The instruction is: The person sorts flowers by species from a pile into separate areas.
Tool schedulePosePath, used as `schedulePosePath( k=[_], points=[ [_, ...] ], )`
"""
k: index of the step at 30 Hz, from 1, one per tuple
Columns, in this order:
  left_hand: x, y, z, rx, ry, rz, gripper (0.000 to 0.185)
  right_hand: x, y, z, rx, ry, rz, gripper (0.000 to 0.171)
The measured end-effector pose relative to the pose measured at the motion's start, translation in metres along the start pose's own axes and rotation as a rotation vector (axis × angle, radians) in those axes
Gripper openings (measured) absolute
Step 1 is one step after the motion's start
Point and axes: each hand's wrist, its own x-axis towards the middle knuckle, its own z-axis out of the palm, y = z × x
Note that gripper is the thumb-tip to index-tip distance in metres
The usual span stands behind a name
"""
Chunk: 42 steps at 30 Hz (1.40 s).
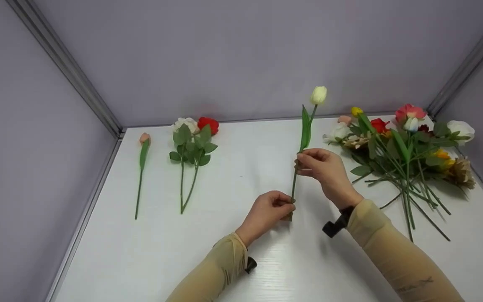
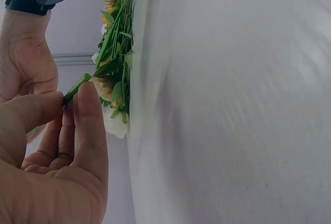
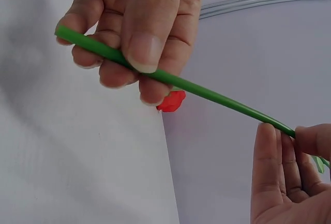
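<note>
Cream tulip (image 1: 305, 134) with smooth green stem (image 3: 222, 100) and long leaf (image 1: 305, 126), held raised above the white counter (image 1: 111, 247), left of the mixed-colour flower pile (image 1: 407, 159). Left grip (image 1: 263, 216) pinches the stem by its near end; right grip (image 1: 324, 170) pinches higher, below the leaf. Step, judged: two-handed steadying. Next move appears to call for one pinch loosening while the other holds.

One left hand (image 1: 266, 214), one right hand (image 1: 327, 173) and one cream tulip (image 1: 319, 95) show, with two sleeves (image 1: 392, 247) and two black wrist cameras (image 1: 332, 228). There is one peach tulip (image 1: 144, 139), one white flower (image 1: 186, 124) and one red rose (image 1: 208, 125). The pile (image 1: 400, 144) has one yellow tulip (image 1: 356, 111), one blue-and-white tulip (image 1: 411, 124), two white blooms (image 1: 460, 131) and others too overlapped to count.
</note>
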Motion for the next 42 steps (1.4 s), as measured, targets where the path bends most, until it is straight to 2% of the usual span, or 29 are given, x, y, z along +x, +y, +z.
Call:
schedulePosePath(
  k=[4, 13, 23, 31, 34, 36, 39, 42],
  points=[
    [0.003, 0.001, 0.002, -0.03, 0.033, 0.033, 0.025, 0.0, 0.001, -0.001, -0.011, 0.014, -0.008, 0.036],
    [0.011, 0.004, 0.003, -0.119, 0.145, 0.107, 0.02, 0.0, 0.007, 0.004, -0.032, -0.006, 0.012, 0.034],
    [0.015, 0.004, 0.0, -0.11, 0.21, 0.09, 0.02, 0.001, 0.012, 0.015, -0.055, -0.031, 0.003, 0.031],
    [0.014, 0.004, -0.009, -0.076, 0.218, 0.093, 0.018, 0.004, 0.017, 0.023, -0.08, -0.033, -0.006, 0.029],
    [0.012, 0.005, -0.023, -0.037, 0.225, 0.073, 0.014, 0.004, 0.02, 0.028, -0.112, -0.064, -0.015, 0.028],
    [0.009, 0.006, -0.039, 0.004, 0.237, 0.052, 0.013, 0.003, 0.022, 0.032, -0.167, -0.099, -0.03, 0.029],
    [0.003, 0.005, -0.076, 0.094, 0.288, 0.02, 0.014, -0.001, 0.027, 0.039, -0.353, -0.161, -0.075, 0.033],
    [-0.007, 0.003, -0.126, 0.191, 0.377, -0.013, 0.016, -0.009, 0.031, 0.051, -0.596, -0.233, -0.157, 0.042]
  ],
)
